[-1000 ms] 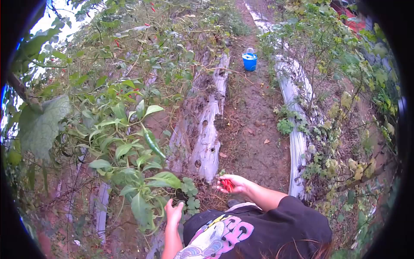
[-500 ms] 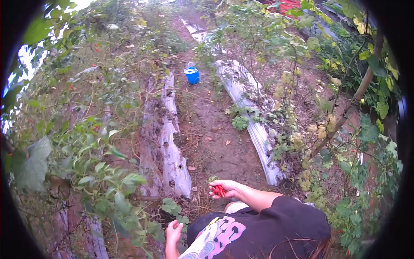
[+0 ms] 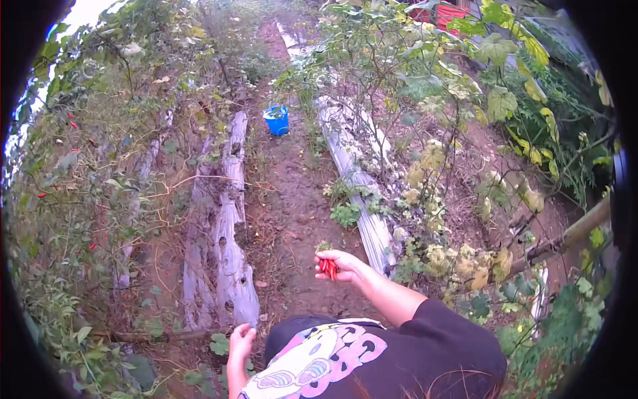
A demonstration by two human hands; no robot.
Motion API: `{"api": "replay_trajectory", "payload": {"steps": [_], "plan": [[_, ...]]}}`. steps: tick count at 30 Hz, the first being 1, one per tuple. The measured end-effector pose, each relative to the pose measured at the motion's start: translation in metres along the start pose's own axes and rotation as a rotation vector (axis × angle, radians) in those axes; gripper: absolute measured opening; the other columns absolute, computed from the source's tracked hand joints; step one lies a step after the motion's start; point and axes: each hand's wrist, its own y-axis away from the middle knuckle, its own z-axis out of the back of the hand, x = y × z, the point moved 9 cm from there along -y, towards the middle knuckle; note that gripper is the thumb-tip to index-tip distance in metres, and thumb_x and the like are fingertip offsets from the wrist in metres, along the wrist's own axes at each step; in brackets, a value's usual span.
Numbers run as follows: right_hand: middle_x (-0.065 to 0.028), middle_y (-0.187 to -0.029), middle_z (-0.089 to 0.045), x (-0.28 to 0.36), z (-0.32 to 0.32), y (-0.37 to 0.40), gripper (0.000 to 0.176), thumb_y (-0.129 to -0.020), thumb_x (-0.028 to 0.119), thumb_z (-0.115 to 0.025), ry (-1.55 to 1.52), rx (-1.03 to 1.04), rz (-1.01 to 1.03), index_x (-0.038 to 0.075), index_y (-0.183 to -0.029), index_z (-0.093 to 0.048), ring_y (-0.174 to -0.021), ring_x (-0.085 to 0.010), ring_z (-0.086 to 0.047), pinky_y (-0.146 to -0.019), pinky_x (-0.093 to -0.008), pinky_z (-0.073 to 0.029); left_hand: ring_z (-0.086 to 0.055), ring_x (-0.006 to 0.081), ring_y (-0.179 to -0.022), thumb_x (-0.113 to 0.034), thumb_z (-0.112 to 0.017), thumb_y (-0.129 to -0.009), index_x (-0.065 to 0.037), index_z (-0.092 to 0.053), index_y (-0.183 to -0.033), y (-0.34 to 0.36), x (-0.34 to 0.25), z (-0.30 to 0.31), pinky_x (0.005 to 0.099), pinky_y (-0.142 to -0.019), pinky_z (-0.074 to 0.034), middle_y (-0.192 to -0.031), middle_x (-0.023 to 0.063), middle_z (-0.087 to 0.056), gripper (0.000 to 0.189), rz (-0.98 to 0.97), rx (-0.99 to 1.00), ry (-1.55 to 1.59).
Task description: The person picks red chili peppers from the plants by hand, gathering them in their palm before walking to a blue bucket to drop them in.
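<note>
My right hand (image 3: pixel 339 265) is closed around a small bunch of red chili peppers (image 3: pixel 328 268), held out over the dirt path in front of my body. Some green shows at the top of the bunch. Low on the left, my left hand (image 3: pixel 242 342) is raised beside my dark printed shirt (image 3: pixel 425 346). Its fingers are loosely bent and somewhat apart, with nothing visible in them. Farther up the path stands a blue bucket (image 3: pixel 276 123); its contents cannot be made out.
Strips of pale plastic mulch (image 3: pixel 234 266) border the dirt path (image 3: pixel 296 199) on both sides. Pepper plants (image 3: pixel 73 199) with a few red fruits crowd the left. Leafy vines and a slanting wooden pole (image 3: pixel 571 236) stand on the right.
My view has shifted forward, with the bucket now a little further left. The right hand, still holding the chili peppers, is higher in view and stretched further out; my left hand has moved slightly left.
</note>
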Motion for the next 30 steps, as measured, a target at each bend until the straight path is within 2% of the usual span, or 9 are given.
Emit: {"api": "replay_trajectory", "payload": {"steps": [1,3,5,11,13,16,21,25,30], "plan": [[-0.0018,-0.08,-0.065,0.021,0.003,0.002,0.01,-0.085,0.018,-0.059,-0.004,-0.026,0.02,0.012,-0.092,-0.06,-0.072,-0.0209,-0.065,-0.069,-0.0439,-0.055,-0.058,0.0169,-0.091,-0.017,-0.064,-0.082,0.001,-0.052,-0.116,-0.015,-0.01,-0.003,0.0307,-0.079,-0.046,-0.105,0.0105,-0.06,0.04,-0.103,-0.031,-0.057],[-0.0019,-0.08,-0.065,0.051,0.006,0.0,0.013,-0.088,0.021,-0.054,-0.026,0.008,0.038,0.01,-0.094,-0.06,-0.07,-0.0213,-0.064,-0.069,-0.0441,-0.055,-0.057,0.019,-0.096,-0.014,-0.064,-0.081,0.003,-0.053,-0.114,-0.014,-0.042,-0.007,0.0309,-0.085,-0.045,-0.106,0.0126,-0.06,0.039,-0.099,-0.103,0.005],[-0.002,-0.078,-0.064,0.074,0.013,-0.001,0.013,-0.087,0.024,-0.057,-0.03,-0.029,0.067,0.011,-0.088,-0.06,-0.071,-0.0204,-0.063,-0.07,-0.044,-0.054,-0.057,0.0185,-0.097,-0.012,-0.065,-0.079,0.003,-0.054,-0.113,-0.025,-0.043,-0.007,0.0314,-0.086,-0.045,-0.106,0.0127,-0.06,0.039,-0.07,-0.119,0.003],[-0.0058,-0.082,-0.063,0.096,0.053,-0.04,0.02,-0.086,0.028,-0.053,-0.089,-0.11,0.031,0.01,-0.09,-0.06,-0.076,-0.0245,-0.062,-0.071,-0.0448,-0.053,-0.057,0.0182,-0.097,-0.013,-0.065,-0.079,0.003,-0.054,-0.114,-0.048,-0.06,-0.003,0.0307,-0.085,-0.045,-0.106,0.0122,-0.06,0.041,0.026,-0.134,-0.038],[-0.0067,-0.084,-0.062,0.102,0.054,-0.055,0.02,-0.086,0.026,-0.05,-0.1,-0.124,0.002,0.008,-0.091,-0.059,-0.077,-0.025,-0.062,-0.073,-0.0445,-0.052,-0.057,0.0187,-0.098,-0.014,-0.066,-0.079,0.003,-0.053,-0.114,-0.079,-0.055,0.0,0.0306,-0.086,-0.045,-0.107,0.0126,-0.06,0.041,-0.027,-0.15,-0.014],[-0.0078,-0.087,-0.062,0.121,0.058,-0.084,0.022,-0.087,0.024,-0.048,-0.111,-0.161,-0.013,0.006,-0.093,-0.057,-0.078,-0.0251,-0.061,-0.072,-0.0436,-0.052,-0.056,0.0198,-0.102,-0.016,-0.066,-0.08,0.001,-0.053,-0.116,-0.111,-0.104,-0.008,0.0313,-0.087,-0.044,-0.11,0.0133,-0.059,0.042,-0.047,-0.124,-0.009],[-0.0088,-0.087,-0.062,0.192,0.062,-0.149,0.023,-0.086,0.026,-0.048,-0.102,-0.206,0.025,0.007,-0.095,-0.058,-0.08,-0.0274,-0.06,-0.072,-0.0455,-0.052,-0.055,0.0193,-0.103,-0.02,-0.066,-0.081,0.0,-0.051,-0.12,-0.187,-0.212,-0.038,0.0318,-0.088,-0.044,-0.115,0.0133,-0.057,0.046,-0.052,0.065,0.143],[-0.0097,-0.09,-0.064,0.263,0.03,-0.199,0.024,-0.083,0.026,-0.051,-0.097,-0.271,0.052,0.008,-0.095,-0.06,-0.083,-0.0292,-0.061,-0.075,-0.0467,-0.051,-0.054,0.0199,-0.102,-0.02,-0.067,-0.08,0.0,-0.039,-0.13,-0.256,-0.282,-0.059,0.0311,-0.086,-0.045,-0.118,0.0146,-0.054,0.06,-0.156,0.199,0.314],[-0.009,-0.091,-0.063,0.368,-0.03,-0.266,0.024,-0.083,0.024,-0.051,-0.015,-0.15,0.183,0.007,-0.098,-0.059,-0.082,-0.0285,-0.062,-0.075,-0.0469,-0.052,-0.054,0.0175,-0.1,-0.02,-0.068,-0.08,-0.001,-0.028,-0.135,-0.31,-0.354,-0.067,0.0299,-0.081,-0.045,-0.121,0.0149,-0.05,0.07,-0.127,0.25,0.345]]}}
